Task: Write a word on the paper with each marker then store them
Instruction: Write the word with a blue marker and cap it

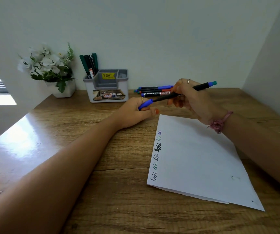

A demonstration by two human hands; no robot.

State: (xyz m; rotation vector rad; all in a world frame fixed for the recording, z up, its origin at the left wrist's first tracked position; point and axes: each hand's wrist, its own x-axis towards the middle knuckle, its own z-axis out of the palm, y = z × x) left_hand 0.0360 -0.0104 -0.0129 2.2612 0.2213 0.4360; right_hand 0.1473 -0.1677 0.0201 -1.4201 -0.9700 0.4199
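Head view: right fingers (178, 92) pinch marker (184, 92), tip down-left into left-held blue cap (145, 104).

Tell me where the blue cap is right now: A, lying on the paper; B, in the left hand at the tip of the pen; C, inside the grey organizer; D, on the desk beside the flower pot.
B: the left hand closes round the blue cap at the tip of the black pen, which the right hand holds.
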